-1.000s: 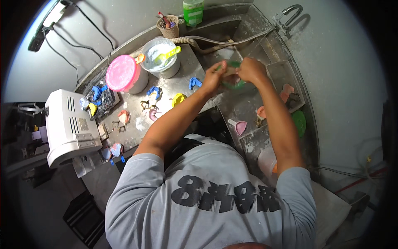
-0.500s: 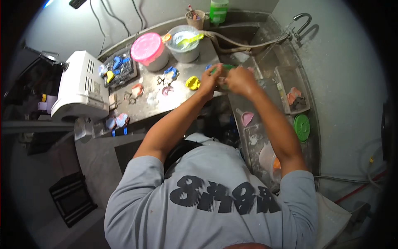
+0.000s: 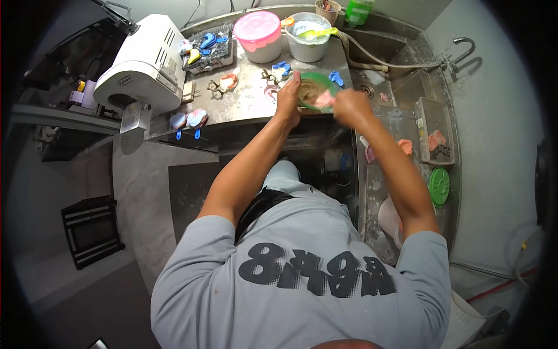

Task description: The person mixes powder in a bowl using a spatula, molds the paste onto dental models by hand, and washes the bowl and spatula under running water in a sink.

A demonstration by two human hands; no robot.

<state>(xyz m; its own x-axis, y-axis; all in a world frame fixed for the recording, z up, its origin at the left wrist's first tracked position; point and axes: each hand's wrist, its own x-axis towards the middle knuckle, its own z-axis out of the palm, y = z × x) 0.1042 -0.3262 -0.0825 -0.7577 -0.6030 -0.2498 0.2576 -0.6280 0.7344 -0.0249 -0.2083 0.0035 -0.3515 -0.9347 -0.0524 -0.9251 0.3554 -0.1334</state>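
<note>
My left hand (image 3: 289,100) holds a green flexible mixing bowl (image 3: 310,77) by its side, over the front edge of the steel counter. The bowl is tilted so that its inside shows, with a pink paste (image 3: 324,101) smeared in it. At the bowl's right rim is my right hand (image 3: 353,109), closed and a little blurred. Whatever it grips is hidden by the fingers. Close behind the bowl lies a blue dental impression tray (image 3: 336,78). Another blue tray (image 3: 282,68) and a pink curved piece (image 3: 271,92) lie left of the bowl.
A pink-lidded tub (image 3: 257,30) and a tub of white powder (image 3: 308,46) with a lime scoop stand behind. A white machine (image 3: 142,67) is at left. The sink (image 3: 386,55) with its faucet, a clear bin (image 3: 435,131) and a green lid (image 3: 440,186) are at right.
The view has shifted, so the counter sits higher and further right. The bowl now shows its inside and the pink paste. My right hand has come away to the bowl's right side.
</note>
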